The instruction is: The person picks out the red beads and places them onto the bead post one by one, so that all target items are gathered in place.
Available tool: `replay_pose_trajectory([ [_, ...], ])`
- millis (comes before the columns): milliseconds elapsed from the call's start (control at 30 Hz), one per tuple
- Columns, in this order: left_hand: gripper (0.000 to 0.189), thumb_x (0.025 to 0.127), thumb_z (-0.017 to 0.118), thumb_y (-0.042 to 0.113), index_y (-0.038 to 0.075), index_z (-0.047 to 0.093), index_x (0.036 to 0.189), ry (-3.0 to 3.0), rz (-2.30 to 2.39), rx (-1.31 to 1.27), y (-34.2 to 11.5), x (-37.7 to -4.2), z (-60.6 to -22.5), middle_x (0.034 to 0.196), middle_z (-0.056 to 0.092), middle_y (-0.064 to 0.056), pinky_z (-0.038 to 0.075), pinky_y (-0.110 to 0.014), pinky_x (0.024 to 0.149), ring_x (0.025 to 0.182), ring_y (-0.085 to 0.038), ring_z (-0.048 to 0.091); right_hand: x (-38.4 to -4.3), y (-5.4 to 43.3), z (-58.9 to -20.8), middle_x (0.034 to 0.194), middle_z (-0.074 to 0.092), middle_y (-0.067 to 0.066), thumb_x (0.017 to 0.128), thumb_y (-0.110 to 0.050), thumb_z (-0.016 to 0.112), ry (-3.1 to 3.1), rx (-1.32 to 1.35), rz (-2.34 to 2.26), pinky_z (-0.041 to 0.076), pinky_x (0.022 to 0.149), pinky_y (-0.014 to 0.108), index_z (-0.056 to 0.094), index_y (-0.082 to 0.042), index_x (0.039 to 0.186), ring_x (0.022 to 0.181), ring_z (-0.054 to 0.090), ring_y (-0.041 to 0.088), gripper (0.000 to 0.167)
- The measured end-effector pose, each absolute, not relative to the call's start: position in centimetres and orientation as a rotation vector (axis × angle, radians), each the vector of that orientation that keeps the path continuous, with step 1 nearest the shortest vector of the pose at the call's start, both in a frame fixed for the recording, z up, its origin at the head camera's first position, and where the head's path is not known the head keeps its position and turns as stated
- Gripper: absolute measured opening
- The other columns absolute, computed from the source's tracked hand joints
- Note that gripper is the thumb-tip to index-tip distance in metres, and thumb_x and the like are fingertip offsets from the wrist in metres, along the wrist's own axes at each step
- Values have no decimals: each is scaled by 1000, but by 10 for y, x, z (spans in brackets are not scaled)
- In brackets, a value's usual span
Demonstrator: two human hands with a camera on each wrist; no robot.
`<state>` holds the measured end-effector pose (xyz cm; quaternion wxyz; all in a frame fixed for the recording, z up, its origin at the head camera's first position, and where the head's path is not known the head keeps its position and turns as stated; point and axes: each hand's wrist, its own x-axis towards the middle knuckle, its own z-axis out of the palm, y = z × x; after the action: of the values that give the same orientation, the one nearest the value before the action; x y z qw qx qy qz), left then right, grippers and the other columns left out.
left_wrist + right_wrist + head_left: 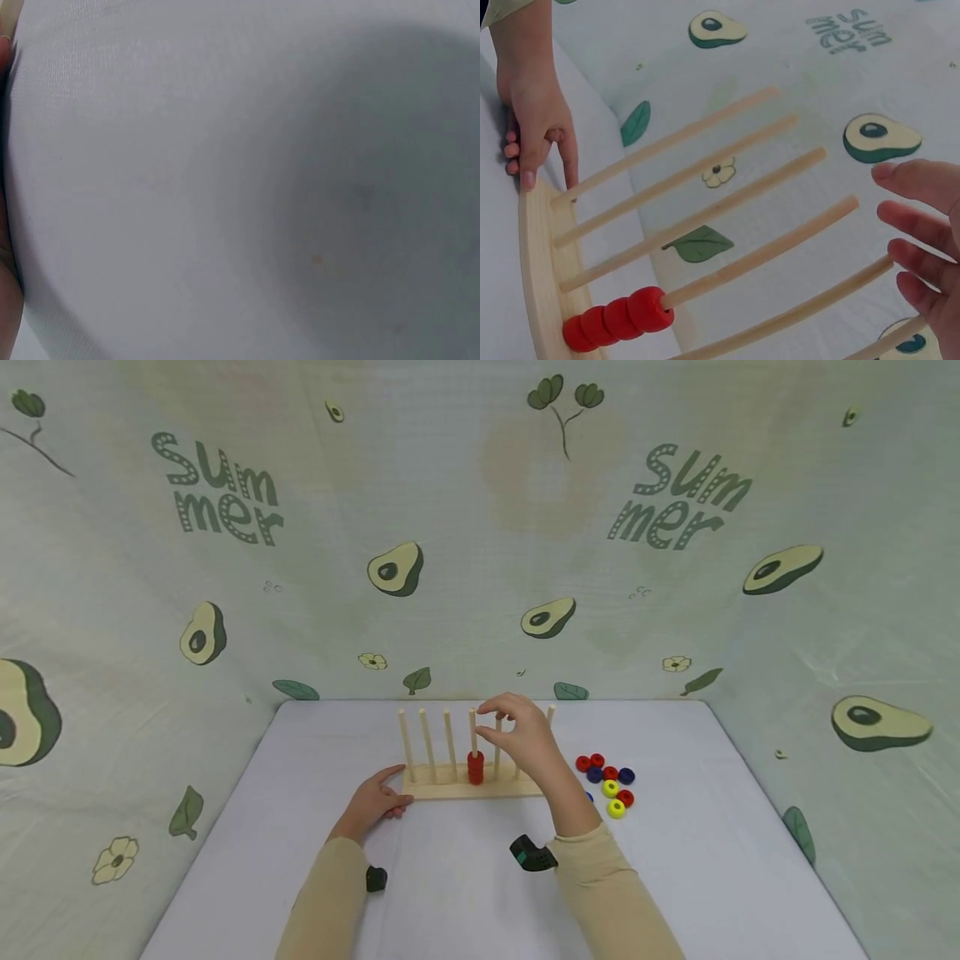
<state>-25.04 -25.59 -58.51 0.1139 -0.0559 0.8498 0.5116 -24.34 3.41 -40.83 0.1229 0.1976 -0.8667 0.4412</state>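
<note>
A wooden peg rack [442,792] with a row of upright pegs stands on the table. Several red beads [476,768] are stacked at the bottom of one middle peg, seen closer in the right wrist view as rounded red rings [619,319]. My left hand [372,802] holds the rack's left end, thumb at the front edge and index finger at the back. Beside the top of the beaded peg is my right hand [525,739], thumb and fingers apart with nothing between them. The left wrist view shows mostly white tabletop.
Loose red, yellow and blue beads [611,787] lie scattered to the right of the rack, one partly hidden by the right forearm. A cloth printed with avocados [547,618] hangs behind and around the white table [465,893].
</note>
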Motion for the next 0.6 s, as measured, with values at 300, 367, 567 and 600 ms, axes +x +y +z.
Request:
replay_pose_trajectory([
  [300,70,82,79,10,7,47,143,2501,1506,-144,-256,-250,-584,61,64,-3,45,-26,55,52,-12,55,-233,48,-418,100,68,-3,83,-12,79,-2362,630,1375,50,80,40,72,-10,101,90,60,23,19],
  [367,70,82,79,10,6,46,143,2503,1511,-136,-256,-250,-585,61,64,-3,45,-26,55,52,-11,55,-231,53,-422,100,68,-2,83,-12,79,-2354,600,1409,51,80,41,72,-9,101,90,60,24,19],
  [567,70,82,79,9,6,46,143,2487,1544,-128,-257,-252,-588,61,64,-4,45,-26,54,52,-11,55,-229,67,-435,100,68,4,83,-11,79,-2347,528,1425,51,80,44,72,-8,100,88,60,25,19],
  [600,71,81,79,9,6,46,143,2483,1546,-131,-257,-251,-588,61,64,-4,45,-25,54,52,-11,54,-229,70,-437,101,68,4,83,-11,79,-2348,511,1432,51,80,43,72,-9,100,88,60,25,18],
])
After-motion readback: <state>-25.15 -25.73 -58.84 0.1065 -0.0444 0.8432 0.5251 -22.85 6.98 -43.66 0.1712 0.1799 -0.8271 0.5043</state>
